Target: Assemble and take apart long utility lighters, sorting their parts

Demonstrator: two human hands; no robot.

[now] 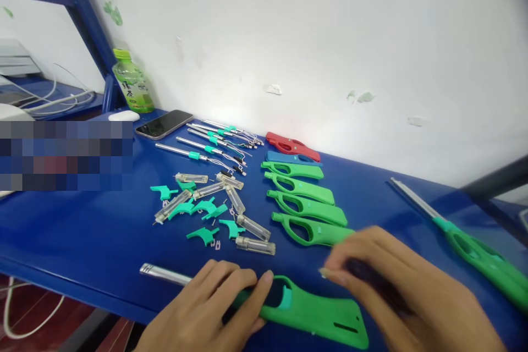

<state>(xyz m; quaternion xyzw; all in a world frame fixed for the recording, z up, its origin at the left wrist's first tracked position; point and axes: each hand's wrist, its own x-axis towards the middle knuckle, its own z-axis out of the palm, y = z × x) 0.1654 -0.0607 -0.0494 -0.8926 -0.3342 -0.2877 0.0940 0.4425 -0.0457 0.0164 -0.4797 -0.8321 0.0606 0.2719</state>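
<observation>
A bottle [132, 83] is standing at the upper left of the frame, with a phone [164, 124] lying just right of it on the blue table [82, 231]. Right of the phone, several metal tubes [214, 143] are lying side by side, and below them clear tanks [214, 203] and teal triggers [198, 212] are sitting scattered near the middle. At the bottom centre, the left hand [206, 308] is curling around the lighter [313, 311], fingers wrapped over the neck where the green handle meets the tube, thumb tip resting at the trigger opening. The lighter is lying flat, its long axis running nearly level across the lower frame, its metal nozzle [159, 273] pointing left and slightly up, the handle's butt pointing lower right. Above it, a row of green shells [305, 209] is lying stacked toward a blue one [289, 158] and a red one [291, 146]. The right hand [396, 286] is hovering blurred just above the handle, fingers loosely bent; whether it is holding anything cannot be told. At the far right, a finished lighter [474, 247] is lying diagonally, nozzle pointing upper left.
</observation>
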